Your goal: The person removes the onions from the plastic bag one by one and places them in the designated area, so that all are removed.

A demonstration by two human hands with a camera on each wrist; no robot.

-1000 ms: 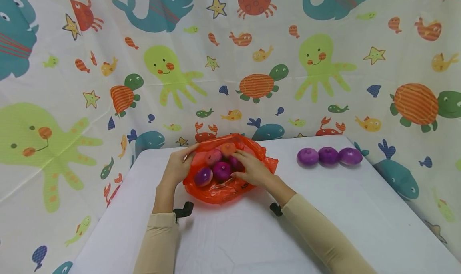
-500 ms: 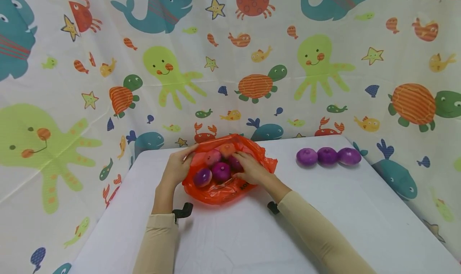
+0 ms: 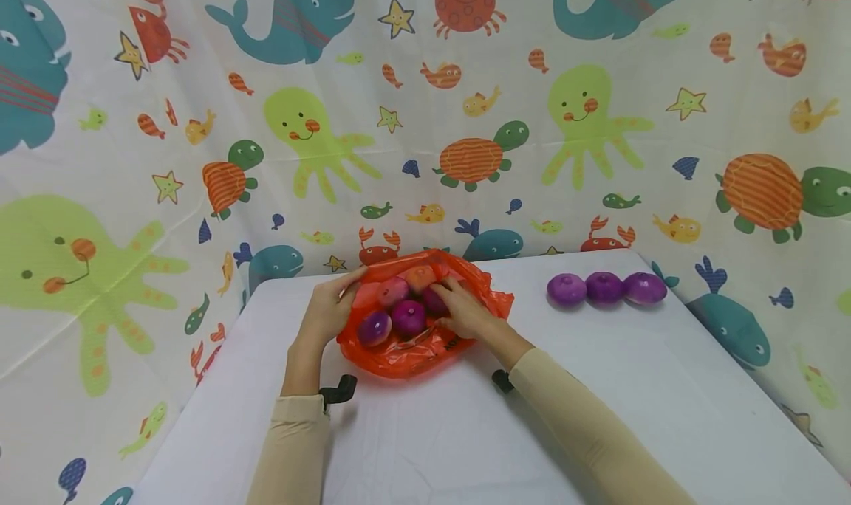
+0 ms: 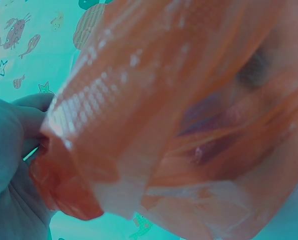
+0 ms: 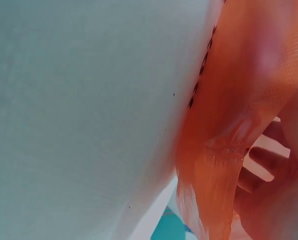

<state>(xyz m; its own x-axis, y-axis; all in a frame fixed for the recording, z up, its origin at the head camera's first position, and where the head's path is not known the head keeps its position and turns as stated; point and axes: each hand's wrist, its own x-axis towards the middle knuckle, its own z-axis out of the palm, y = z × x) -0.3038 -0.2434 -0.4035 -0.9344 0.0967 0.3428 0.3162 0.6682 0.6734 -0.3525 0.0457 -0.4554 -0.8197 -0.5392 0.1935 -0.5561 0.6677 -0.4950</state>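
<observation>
A red plastic bag point(image 3: 399, 361) lies on the table with its mouth spread, and several purple onions point(image 3: 408, 317) show inside it. One onion at the back point(image 3: 420, 277) looks orange-pink. My left hand point(image 3: 327, 306) grips the bag's left rim; in the left wrist view its fingers and thumb pinch the bunched plastic. Inside the bag's right side, my right hand point(image 3: 468, 309) has its fingers and thumb around the rightmost onion point(image 3: 434, 302), partly hidden by the hand. In the right wrist view the bag's side covers part of that hand point(image 5: 276, 190).
Three purple onions point(image 3: 605, 289) stand in a row at the table's back right. A white cloth covers the table point(image 3: 425, 438). Behind it hangs a curtain point(image 3: 412, 114) printed with sea animals. Black camera mounts point(image 3: 339, 389) sit at the wrists.
My right hand's fingers have shifted slightly right, off the orange-pink onion and over the rightmost one. My left hand stays on the rim, and the bag has barely moved.
</observation>
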